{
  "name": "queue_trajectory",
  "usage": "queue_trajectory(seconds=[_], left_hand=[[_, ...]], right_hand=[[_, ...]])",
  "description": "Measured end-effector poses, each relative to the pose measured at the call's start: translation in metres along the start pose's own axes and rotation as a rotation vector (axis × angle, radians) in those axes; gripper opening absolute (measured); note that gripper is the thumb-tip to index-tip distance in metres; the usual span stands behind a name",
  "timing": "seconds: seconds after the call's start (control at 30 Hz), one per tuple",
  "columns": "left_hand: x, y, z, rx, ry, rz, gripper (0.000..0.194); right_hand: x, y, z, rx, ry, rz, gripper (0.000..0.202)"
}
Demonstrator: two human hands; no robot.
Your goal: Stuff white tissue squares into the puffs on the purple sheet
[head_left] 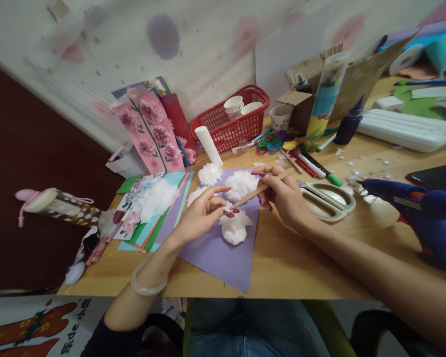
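Over a purple sheet (pixel 223 263), my left hand (pixel 204 213) pinches a small white piece (pixel 228 207) between its fingertips. My right hand (pixel 280 193) holds a flat wooden stick (pixel 254 192), whose tip touches the white piece. Just below the fingertips lies a white ruffled paper flower (pixel 235 232). A second white flower (pixel 241 185) sits behind the stick, and another (pixel 210 174) is at the sheet's back edge. Part of one more shows beside my left hand, which partly covers it.
Cotton (pixel 158 198) lies on coloured papers at left. Scissors (pixel 329 202) and a blue glue gun (pixel 423 208) are at right. Behind are a red basket (pixel 238 129), a white roll (pixel 208 145), markers (pixel 312 163) and a dark bottle (pixel 349 126).
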State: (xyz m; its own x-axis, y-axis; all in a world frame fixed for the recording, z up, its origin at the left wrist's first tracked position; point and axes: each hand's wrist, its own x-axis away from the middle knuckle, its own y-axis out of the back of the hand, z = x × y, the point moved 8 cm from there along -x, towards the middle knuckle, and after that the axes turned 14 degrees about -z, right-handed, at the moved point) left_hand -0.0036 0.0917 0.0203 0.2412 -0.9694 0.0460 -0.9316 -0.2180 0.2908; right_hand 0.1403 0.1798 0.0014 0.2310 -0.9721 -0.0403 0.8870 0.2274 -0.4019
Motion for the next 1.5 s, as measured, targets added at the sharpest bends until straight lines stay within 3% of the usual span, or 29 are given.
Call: queue_trajectory(seconds=[0.17,0.33,0.53,0.67,0.73,0.9,1.27,1.5], left_hand=[[0.003,-0.001,-0.004,-0.023,-0.023,0.037,0.037],[0.006,-0.002,-0.004,0.000,-0.002,0.040,0.046],[0.011,0.014,-0.005,-0.076,-0.026,-0.095,0.044],[0.022,0.023,-0.005,-0.155,-0.060,-0.180,0.044],[0.029,0.023,-0.009,-0.218,-0.111,-0.220,0.037],[0.041,0.009,-0.022,-0.384,-0.254,-0.234,0.010],[0.026,-0.027,-0.025,-0.684,-0.338,-0.189,0.035],[0.024,-0.033,-0.029,-0.845,-0.418,-0.180,0.043]], right_hand=[[0.000,0.000,0.003,0.015,0.010,-0.001,0.020],[0.003,-0.003,0.005,0.038,0.017,0.034,0.020],[-0.005,0.009,0.007,0.038,0.120,-0.063,0.017],[-0.004,0.000,0.003,0.205,0.211,0.077,0.014],[-0.004,-0.001,0.003,0.285,0.278,0.088,0.015],[-0.008,0.004,0.010,0.342,0.448,0.018,0.016],[-0.014,0.001,0.009,0.489,0.506,0.011,0.020],[-0.006,0.007,0.029,0.404,0.506,-0.067,0.023]])
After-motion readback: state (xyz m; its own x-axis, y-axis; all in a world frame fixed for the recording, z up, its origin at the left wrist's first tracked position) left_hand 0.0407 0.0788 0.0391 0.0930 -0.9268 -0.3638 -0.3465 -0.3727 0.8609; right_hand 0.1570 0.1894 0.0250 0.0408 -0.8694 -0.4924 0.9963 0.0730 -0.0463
